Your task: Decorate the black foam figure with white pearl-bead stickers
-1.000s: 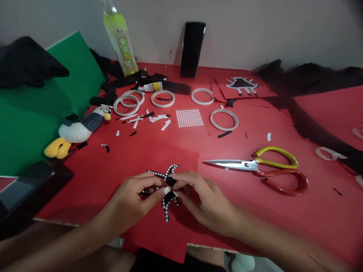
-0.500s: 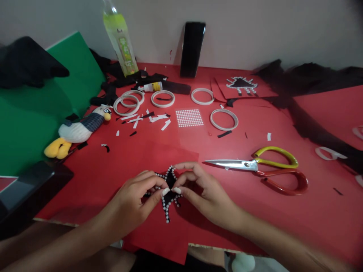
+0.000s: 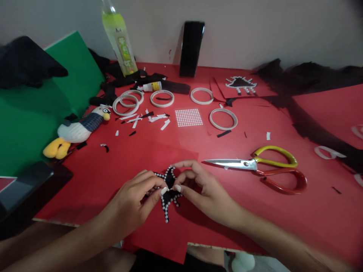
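Note:
A black star-shaped cutout, edged with silvery pearl beads, lies on a red sheet of paper in front of me. Over its middle, my left hand pinches thumb against fingers. Opposite it, my right hand pinches too, its index finger stretched toward the star's top point. Between the two pinches shows a thin pale strip, too small to tell what it is. The fingers hide the star's left and right parts.
Large scissors lie at right. Beyond the hands are a pearl sticker sheet, several tape rolls, paper scraps, a glue bottle, a drink bottle, and a leaning phone. A plush bird lies left; a beaded black cutout back right.
The pinched fingertips have moved slightly apart, and a thin pale strip now shows between them. The star stays in place apart from a slight shift of the view.

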`<state>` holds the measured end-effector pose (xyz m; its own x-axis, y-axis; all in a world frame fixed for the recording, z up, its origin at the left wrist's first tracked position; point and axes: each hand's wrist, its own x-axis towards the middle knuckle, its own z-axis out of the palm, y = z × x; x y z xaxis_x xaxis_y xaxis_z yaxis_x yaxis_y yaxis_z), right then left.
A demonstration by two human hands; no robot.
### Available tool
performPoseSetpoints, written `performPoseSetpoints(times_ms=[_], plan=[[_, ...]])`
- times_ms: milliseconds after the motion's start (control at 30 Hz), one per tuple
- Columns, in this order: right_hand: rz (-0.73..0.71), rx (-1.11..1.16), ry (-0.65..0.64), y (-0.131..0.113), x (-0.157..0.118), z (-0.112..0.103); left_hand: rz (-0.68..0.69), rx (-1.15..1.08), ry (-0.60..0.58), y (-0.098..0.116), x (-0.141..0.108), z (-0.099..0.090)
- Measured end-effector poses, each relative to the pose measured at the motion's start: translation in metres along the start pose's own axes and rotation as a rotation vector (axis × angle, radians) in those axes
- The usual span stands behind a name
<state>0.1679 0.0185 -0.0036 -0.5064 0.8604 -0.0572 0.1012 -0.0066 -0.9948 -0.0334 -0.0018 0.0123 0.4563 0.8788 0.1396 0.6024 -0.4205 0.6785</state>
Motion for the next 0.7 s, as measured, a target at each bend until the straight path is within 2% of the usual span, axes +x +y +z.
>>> performPoseSetpoints(times_ms=[233,400,700], plan=[[0.072,0.145,-0.1,-0.0035,-0.0019,-0.0008,0.061,0.02,0.008,0.0039,0.0005,-0.0013],[0.066,0.282,-0.095,-0.0002,-0.0006,0.0,0.082,0.023,-0.002,0.0061,0.0002,0.0001],[0.073,0.309,-0.107,-0.0015,-0.0026,-0.0004,-0.006,-0.011,-0.026,0.0083,-0.0024,-0.0007]])
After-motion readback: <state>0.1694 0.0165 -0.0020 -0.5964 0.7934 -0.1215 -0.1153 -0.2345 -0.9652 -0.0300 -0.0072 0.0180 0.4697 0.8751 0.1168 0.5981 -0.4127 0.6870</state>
